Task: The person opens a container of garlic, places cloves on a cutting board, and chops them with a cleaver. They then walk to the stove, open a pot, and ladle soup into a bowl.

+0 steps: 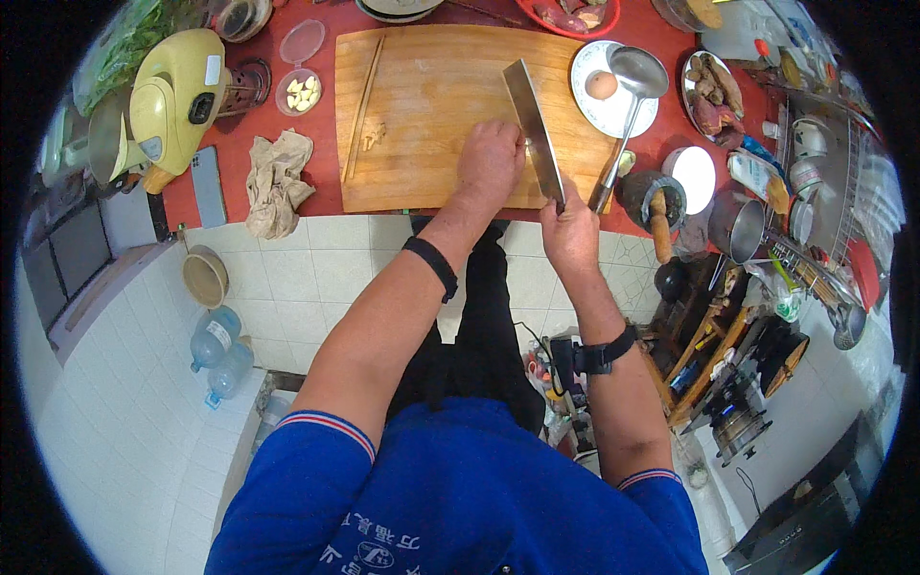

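Note:
My right hand (pixel 570 222) grips the handle of a cleaver (pixel 535 129), whose wide steel blade points away over the right half of a wooden cutting board (pixel 424 93). Curled on the board just left of the blade is my left hand (pixel 492 159); what lies under its fingers, if anything, is hidden. A pair of wooden chopsticks (pixel 364 108) and a few small pale pieces (pixel 374 136) lie on the board's left side. Peeled garlic cloves (pixel 302 93) fill a small plastic tub left of the board.
A white plate (pixel 586 118) bears an egg (pixel 601 85) and a metal ladle (pixel 638 75). Right of the board stand a stone mortar (pixel 640 198) with a wooden pestle (pixel 660 223). A crumpled cloth (pixel 279 183), a phone (pixel 208 187) and a yellow appliance (pixel 172 100) lie left.

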Action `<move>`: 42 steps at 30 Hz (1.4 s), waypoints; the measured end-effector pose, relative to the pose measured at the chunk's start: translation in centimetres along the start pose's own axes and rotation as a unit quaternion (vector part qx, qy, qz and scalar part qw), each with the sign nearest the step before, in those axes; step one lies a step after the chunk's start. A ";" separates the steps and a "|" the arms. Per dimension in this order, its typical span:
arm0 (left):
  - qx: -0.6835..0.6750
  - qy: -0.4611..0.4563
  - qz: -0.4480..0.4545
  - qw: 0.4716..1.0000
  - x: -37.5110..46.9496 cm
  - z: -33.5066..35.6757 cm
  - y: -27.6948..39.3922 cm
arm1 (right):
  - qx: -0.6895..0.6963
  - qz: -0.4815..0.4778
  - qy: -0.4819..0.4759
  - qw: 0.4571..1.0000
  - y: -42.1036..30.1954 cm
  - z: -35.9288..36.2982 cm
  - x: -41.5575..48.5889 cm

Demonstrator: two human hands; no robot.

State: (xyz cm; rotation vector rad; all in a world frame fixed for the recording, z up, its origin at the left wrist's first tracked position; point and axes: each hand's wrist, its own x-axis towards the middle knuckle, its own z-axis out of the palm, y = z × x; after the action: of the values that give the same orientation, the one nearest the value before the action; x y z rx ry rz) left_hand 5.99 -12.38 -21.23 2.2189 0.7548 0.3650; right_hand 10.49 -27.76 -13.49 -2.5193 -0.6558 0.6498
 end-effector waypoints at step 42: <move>0.020 0.014 0.034 0.999 -1.0 -0.7 -0.3 | 0.020 0.042 -0.004 0.999 0.0 -0.3 -1.7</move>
State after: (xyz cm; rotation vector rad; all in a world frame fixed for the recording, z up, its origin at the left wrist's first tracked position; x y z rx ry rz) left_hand 4.75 -12.39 -20.98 2.2851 0.7070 0.4186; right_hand 9.34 -28.73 -12.72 -2.5202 -0.5380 0.6943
